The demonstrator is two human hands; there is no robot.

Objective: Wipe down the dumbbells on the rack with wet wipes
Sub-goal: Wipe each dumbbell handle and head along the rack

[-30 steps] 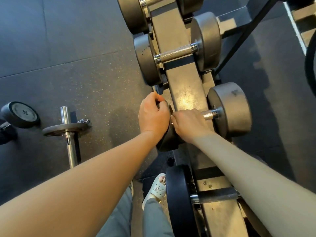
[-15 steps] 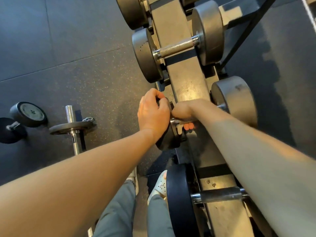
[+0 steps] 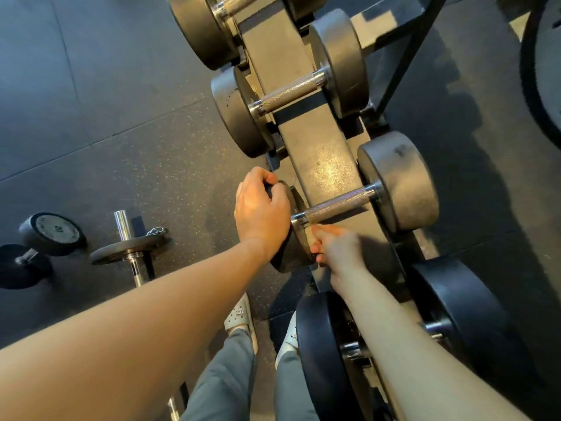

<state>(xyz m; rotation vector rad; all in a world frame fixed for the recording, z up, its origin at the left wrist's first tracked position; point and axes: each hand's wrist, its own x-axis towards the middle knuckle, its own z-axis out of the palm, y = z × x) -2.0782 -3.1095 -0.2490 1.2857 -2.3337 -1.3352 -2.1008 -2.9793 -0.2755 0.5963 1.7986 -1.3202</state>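
While left hand (image 3: 262, 214) grips the dumbbell head (image 3: 293, 253), right hand (image 3: 340, 253) curls shut below handle (image 3: 337, 205).

The near head of the dumbbell (image 3: 337, 205) is largely covered by the left hand (image 3: 262, 217). Of the right hand (image 3: 340, 253), the fingertips are tucked out of sight against that head, so what they hold cannot be told. The topmost dumbbell (image 3: 200, 31) is cut off by the upper edge.
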